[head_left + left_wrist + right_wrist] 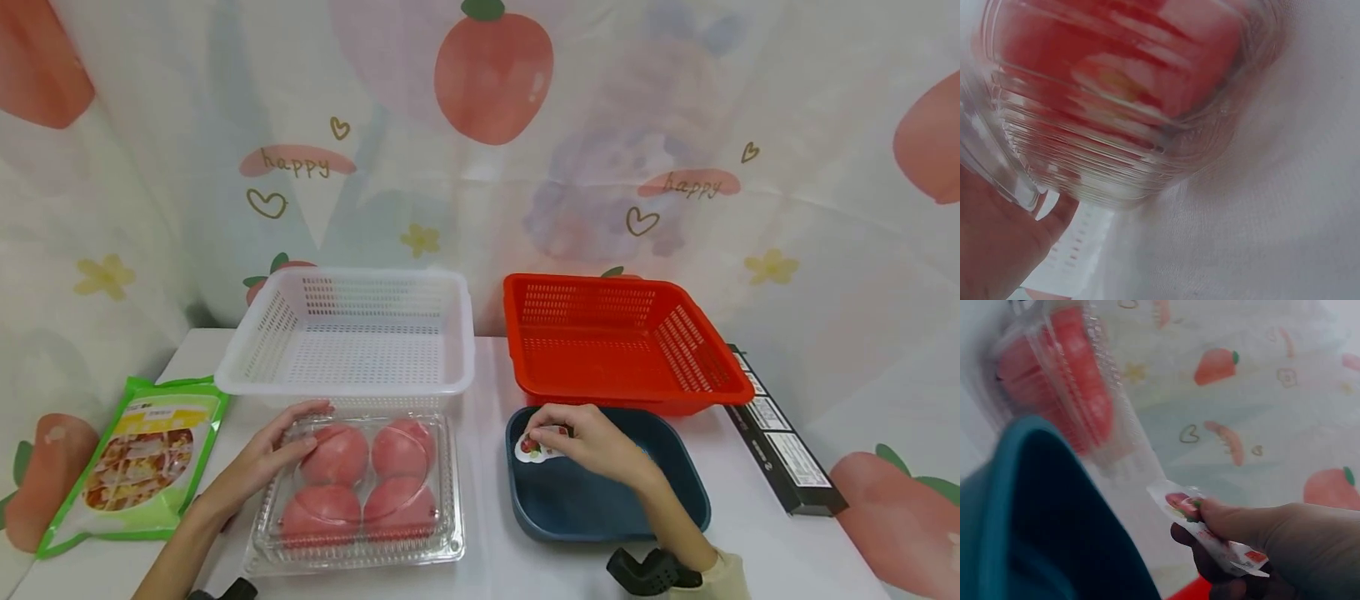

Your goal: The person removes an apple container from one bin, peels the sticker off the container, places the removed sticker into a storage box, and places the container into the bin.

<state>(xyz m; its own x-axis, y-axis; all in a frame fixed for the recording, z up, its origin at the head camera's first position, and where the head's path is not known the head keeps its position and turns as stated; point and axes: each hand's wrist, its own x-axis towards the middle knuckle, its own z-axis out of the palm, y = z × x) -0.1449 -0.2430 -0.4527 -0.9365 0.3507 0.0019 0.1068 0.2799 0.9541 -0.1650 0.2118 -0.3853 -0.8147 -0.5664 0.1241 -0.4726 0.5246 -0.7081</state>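
A clear plastic clamshell box [450,533] with round red fruits [333,454] inside sits left of centre, its lid down. My left hand [258,458] rests on its back left corner, thumb on the lid and fingers along the back edge. In the left wrist view, this hand [1004,240] touches the ribbed plastic rim. My right hand [592,442] pinches a small white label [531,450] with a red fruit print over the dark blue tray [570,508]. The right wrist view has the label [1179,503] between thumb and fingers, its lower part hidden by them.
Behind the box stands a white plastic basket [367,342], with a red basket [585,358] to its right. A green food bag [138,458] lies at the left. Along the right side is a long black box [787,442]. A printed curtain [480,208] hangs behind the table.
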